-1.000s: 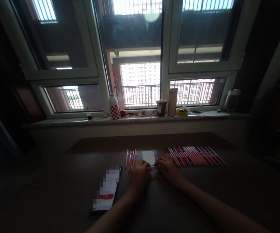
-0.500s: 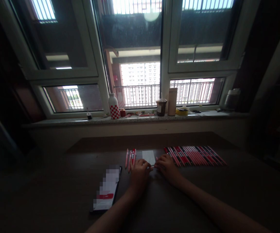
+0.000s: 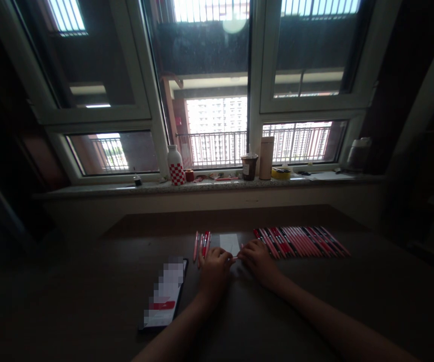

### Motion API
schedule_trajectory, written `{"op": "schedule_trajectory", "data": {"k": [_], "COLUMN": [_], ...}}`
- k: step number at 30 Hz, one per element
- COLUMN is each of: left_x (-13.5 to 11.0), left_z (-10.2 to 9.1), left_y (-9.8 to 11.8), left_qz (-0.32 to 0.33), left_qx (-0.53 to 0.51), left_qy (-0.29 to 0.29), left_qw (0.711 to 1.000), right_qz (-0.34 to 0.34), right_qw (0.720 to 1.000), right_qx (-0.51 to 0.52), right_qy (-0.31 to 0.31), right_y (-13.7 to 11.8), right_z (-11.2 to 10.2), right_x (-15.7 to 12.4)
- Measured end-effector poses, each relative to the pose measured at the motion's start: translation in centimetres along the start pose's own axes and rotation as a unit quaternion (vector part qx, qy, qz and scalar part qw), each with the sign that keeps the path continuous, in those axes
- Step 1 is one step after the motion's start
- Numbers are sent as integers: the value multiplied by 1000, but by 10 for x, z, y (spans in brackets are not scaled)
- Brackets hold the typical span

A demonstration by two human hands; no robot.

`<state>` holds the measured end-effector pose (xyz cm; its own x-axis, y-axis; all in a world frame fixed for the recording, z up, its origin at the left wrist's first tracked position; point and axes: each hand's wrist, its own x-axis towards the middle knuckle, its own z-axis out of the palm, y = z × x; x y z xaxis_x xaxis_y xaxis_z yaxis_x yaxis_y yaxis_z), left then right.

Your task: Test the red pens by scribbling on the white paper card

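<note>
My left hand (image 3: 215, 264) and my right hand (image 3: 257, 259) are close together over the table, fingers curled and pinching. A thin, pale, pen-like piece (image 3: 235, 258) runs between the fingertips of both hands; most of it is hidden by the fingers. Just beyond them lies a small white sheet (image 3: 229, 243). Left of it, partly behind my left hand, are several pink and red pens (image 3: 195, 247). A long row of pink, red and black pens (image 3: 302, 242) lies side by side beyond my right hand.
A phone (image 3: 164, 294) with a lit, blurred screen lies left of my left forearm on the dark table (image 3: 100, 281). Along the windowsill (image 3: 209, 186) stand a red-checked bottle (image 3: 177, 166), a dark cup (image 3: 249, 167), a tan flask (image 3: 265, 158) and a yellow roll (image 3: 281, 173).
The fingertips have shifted slightly, and a little more of the pale piece shows between the hands. The pens, sheet and phone lie as before.
</note>
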<state>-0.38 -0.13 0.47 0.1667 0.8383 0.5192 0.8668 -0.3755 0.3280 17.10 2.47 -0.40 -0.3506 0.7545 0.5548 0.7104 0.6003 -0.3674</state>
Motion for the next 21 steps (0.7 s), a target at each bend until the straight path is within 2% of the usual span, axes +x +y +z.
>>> {"op": "schedule_trajectory", "data": {"k": [7,21], "left_x": [0,-2], "left_z": [-4,-6], "left_y": [2,4], "left_qz": [-23,-37], "left_qx": [19,31], "left_qy": [-7,7], "left_qw": [1000,999], "right_qz": [52,49], "right_qw": [998,999], "right_qx": [-27,7], "right_qy": [18,11], "right_y": [9,7], "right_z": [6,3], "right_x": [-2,-4]}}
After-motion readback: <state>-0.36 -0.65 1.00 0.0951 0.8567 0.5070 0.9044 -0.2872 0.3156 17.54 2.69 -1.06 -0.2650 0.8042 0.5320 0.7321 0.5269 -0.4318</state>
